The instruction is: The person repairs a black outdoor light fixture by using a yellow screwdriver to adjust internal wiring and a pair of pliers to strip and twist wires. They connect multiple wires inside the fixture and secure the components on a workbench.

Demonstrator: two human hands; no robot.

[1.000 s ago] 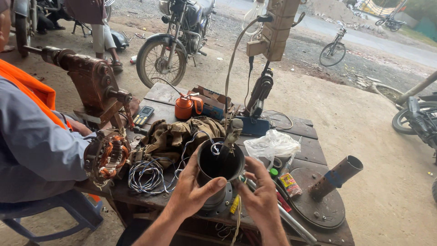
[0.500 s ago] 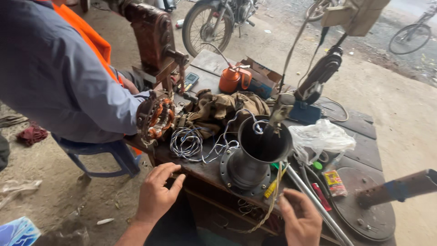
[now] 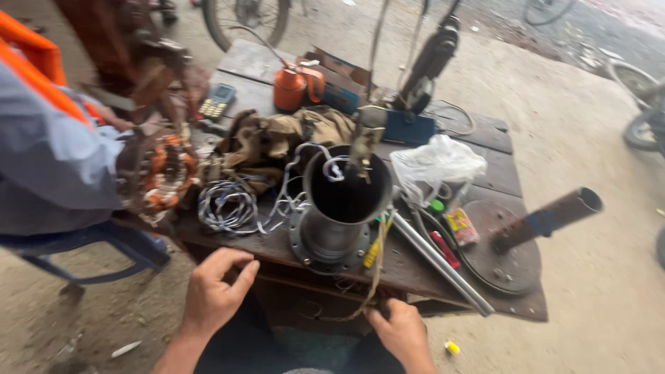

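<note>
A dark metal cylinder with a bolted flange [image 3: 338, 211] stands upright at the front of a wooden workbench [image 3: 485, 176], wires curling out of its open top. My left hand [image 3: 215, 291] hovers below the bench's front edge, fingers loosely curled and holding nothing. My right hand [image 3: 400, 334] is lower right, closed around the end of a yellowish cord [image 3: 376, 253] that hangs down from beside the cylinder. Neither hand touches the cylinder.
A person in a grey sleeve [image 3: 55, 159] on a blue stool [image 3: 97, 246] holds a copper-wound stator [image 3: 165, 176] at left. The bench carries a wire coil [image 3: 227, 206], rag [image 3: 284, 135], orange oil can [image 3: 291, 86], plastic bag [image 3: 436, 163], steel rod [image 3: 443, 266] and a round plate with pipe [image 3: 547, 215].
Both my hands have come off the cylinder and dropped to the bench's front edge. The right hand has closed on the hanging cord. My view has tipped down and closer.
</note>
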